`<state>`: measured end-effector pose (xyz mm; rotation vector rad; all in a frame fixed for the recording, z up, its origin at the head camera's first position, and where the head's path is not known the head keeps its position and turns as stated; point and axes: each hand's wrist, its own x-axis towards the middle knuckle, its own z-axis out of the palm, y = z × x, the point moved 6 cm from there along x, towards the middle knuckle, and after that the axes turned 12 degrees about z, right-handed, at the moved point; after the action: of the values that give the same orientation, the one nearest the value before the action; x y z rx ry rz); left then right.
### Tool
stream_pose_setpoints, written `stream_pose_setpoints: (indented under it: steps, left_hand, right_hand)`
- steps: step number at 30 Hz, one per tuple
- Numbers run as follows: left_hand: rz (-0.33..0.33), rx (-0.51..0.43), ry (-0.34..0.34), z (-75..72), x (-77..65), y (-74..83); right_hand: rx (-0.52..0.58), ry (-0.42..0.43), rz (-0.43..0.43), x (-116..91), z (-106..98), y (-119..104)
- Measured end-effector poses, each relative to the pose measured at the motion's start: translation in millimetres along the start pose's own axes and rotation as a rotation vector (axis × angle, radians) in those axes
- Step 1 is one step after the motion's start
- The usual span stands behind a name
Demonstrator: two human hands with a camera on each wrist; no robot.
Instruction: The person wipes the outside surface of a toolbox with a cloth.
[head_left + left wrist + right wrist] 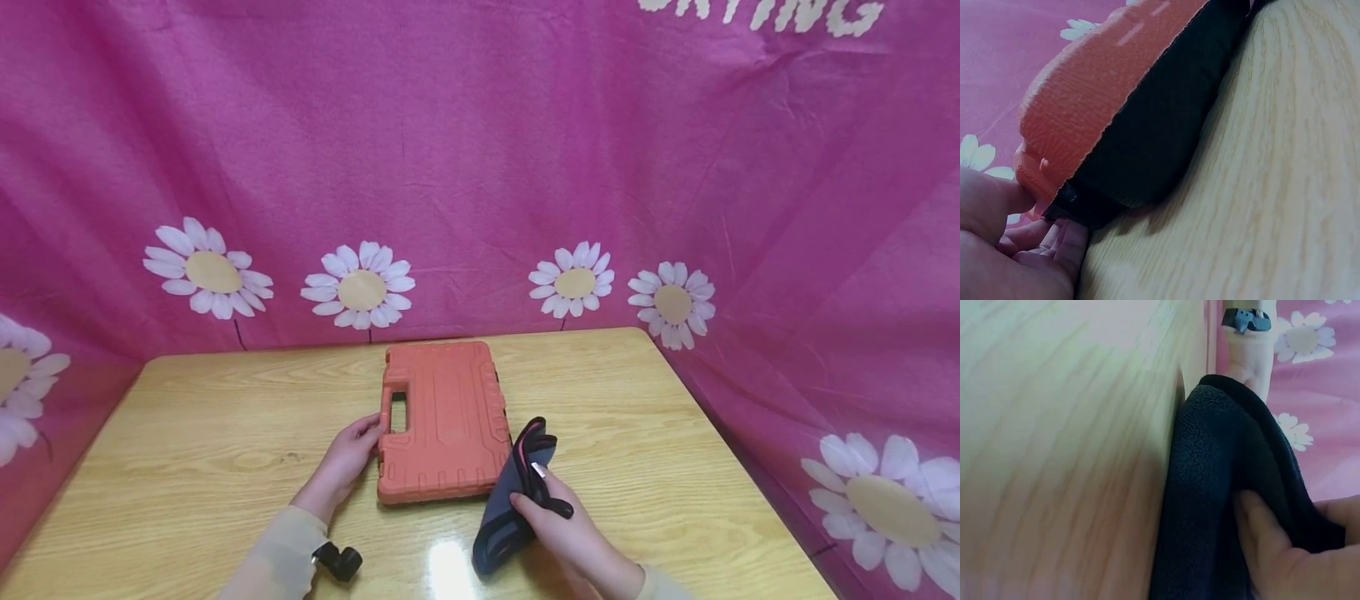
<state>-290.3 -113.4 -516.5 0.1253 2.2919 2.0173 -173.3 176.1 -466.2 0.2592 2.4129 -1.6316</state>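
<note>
An orange plastic carrying case (446,417) with a handle slot lies on the wooden table, and its underside looks dark in the left wrist view. My left hand (348,454) holds the case by its left edge, below the handle slot. In the left wrist view, the thumb of this hand (1016,240) is at the orange lid and the fingers are under the dark lower corner. My right hand (566,521) pinches a folded dark grey fabric piece (506,500) with black edging, whose upper part overlaps the case's near right corner. Between its folds reach the right fingers (1260,528).
The wooden table (225,417) extends to both sides of the case. A pink cloth with white daisies (480,167) hangs behind it and along the sides. A black device (337,561) is strapped at the left wrist.
</note>
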Motion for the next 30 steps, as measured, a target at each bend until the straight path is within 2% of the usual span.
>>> stream_pose_setpoints:
  steps: [4, 15, 24, 30]
  left_hand:
    - [0.006, 0.004, -0.007, -0.1, 0.9, -0.5]
    - [-0.003, 0.005, -0.001, 1.9, 0.1, 1.7]
    - [-0.005, 0.005, 0.002, 2.3, 0.6, 0.7]
    - [-0.005, 0.013, 0.0, 1.7, 0.3, 2.0]
  right_hand:
    - [0.004, -0.021, -0.001, -2, 6, -1]
    - [-0.168, -0.027, -0.078, -2, 27, -15]
    - [-0.186, -0.097, -0.112, -2, 43, -22]
    - [-0.202, -0.101, -0.136, -1, 52, -27]
